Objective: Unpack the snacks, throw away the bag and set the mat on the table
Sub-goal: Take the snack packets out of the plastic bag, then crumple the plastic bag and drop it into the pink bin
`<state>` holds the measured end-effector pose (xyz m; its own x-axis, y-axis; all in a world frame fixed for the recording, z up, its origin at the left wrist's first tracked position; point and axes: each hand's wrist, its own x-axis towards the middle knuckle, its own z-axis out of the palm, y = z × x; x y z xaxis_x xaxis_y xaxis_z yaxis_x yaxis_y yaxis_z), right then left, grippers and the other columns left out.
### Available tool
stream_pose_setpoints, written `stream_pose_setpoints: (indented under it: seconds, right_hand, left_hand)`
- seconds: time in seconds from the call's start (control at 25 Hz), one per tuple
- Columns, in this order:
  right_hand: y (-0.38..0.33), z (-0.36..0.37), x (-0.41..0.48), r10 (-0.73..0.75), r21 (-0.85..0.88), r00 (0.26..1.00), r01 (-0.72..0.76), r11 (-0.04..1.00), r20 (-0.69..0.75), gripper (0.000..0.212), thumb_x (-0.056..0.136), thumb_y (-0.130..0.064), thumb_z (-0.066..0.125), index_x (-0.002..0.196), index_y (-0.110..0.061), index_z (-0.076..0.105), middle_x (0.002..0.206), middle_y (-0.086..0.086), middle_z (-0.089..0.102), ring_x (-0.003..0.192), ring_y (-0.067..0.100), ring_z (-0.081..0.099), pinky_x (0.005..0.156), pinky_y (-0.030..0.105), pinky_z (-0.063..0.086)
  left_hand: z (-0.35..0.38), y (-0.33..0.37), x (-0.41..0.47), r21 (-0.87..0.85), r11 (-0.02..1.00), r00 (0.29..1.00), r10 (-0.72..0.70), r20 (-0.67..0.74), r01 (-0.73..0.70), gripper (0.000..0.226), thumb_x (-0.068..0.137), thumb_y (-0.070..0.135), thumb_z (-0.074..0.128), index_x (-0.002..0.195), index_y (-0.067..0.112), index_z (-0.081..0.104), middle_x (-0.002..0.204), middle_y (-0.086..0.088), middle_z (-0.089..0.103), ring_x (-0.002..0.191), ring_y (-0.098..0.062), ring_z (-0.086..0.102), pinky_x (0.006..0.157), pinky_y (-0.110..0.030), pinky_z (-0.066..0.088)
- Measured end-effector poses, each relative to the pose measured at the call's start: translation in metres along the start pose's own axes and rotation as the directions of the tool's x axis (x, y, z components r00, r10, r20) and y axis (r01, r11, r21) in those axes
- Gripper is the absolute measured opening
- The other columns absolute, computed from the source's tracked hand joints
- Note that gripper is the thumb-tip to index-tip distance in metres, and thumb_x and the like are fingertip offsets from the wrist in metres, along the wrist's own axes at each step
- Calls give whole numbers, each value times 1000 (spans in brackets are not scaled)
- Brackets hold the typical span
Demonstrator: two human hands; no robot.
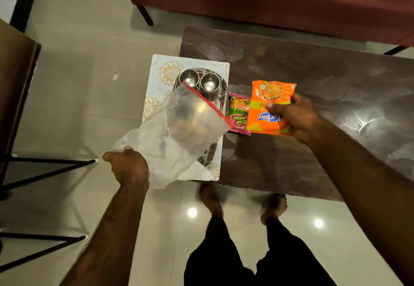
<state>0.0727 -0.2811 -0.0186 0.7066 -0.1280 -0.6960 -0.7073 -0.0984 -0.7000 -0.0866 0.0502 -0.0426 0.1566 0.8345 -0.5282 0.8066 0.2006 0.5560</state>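
Overhead, the orange snack packet [270,108], crinkly glossy foil, sits pinched in the right hand [298,117], thumb on its face and fingers curled behind, just above the dark marbled table [313,79]. Beside it a pink-green packet [239,115] lies flat. The left hand [128,166], arm outstretched, grips the clear red-rimmed plastic bag [177,133] at its bottom corner, over the floral mat [160,75] bearing a steel tray [218,104] and two steel cups [199,81].
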Motion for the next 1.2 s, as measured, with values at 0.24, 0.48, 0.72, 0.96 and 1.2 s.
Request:
stream_pose_setpoints:
  seconds: [0.24, 0.48, 0.72, 0.96, 1.2]
  right_hand:
    - [84, 12, 12, 223, -12, 974, -224, 975, -39, 44, 84, -1, 78, 124, -8, 60, 129, 19, 68, 108, 37, 70, 93, 56, 56]
    - [132, 65, 22, 271, 106, 962, -269, 957, -7, 46, 82, 3, 78, 124, -4, 60, 124, 20, 70, 101, 38, 71, 79, 51, 60]
    - [143, 65, 27, 255, 50, 966, -253, 966, -48, 53, 84, 7, 75, 133, 0, 59, 126, 19, 69, 104, 35, 70, 68, 39, 59]
    - [116, 33, -17, 67, -78, 998, -67, 995, 1, 74, 73, 0, 85, 139, -11, 52, 111, 4, 70, 99, 18, 69, 65, 21, 51]
    - [78, 51, -75, -95, 192, 908, 17, 981, 407, 116, 48, -15, 91, 148, -43, 38, 147, -2, 56, 130, 23, 59, 90, 49, 58]
  left_hand:
    - [-6, -12, -2, -298, 937, 978, -145, 148, 184, 12, 102, 23, 42, 106, 13, 48, 81, -1, 52, 54, -17, 52, 39, -18, 42]
    - [-12, -22, -8, -396, 888, 937, -97, 335, 234, 28, 105, 21, 40, 82, 17, 55, 72, 0, 50, 59, -16, 49, 57, -32, 38]
    - [-7, -34, -14, -414, 867, 913, -105, 395, 279, 26, 107, 25, 39, 84, 15, 49, 46, 8, 53, 38, -8, 49, 52, -26, 42]
    - [-3, -30, -26, -333, 926, 941, -62, 333, 179, 28, 102, 11, 40, 74, 9, 45, 55, -4, 41, 34, -14, 42, 40, -16, 36]
    - [-6, -33, -64, -131, 989, 887, 120, 446, -67, 18, 98, 7, 43, 116, 11, 48, 84, -4, 53, 66, -17, 53, 54, -28, 44]
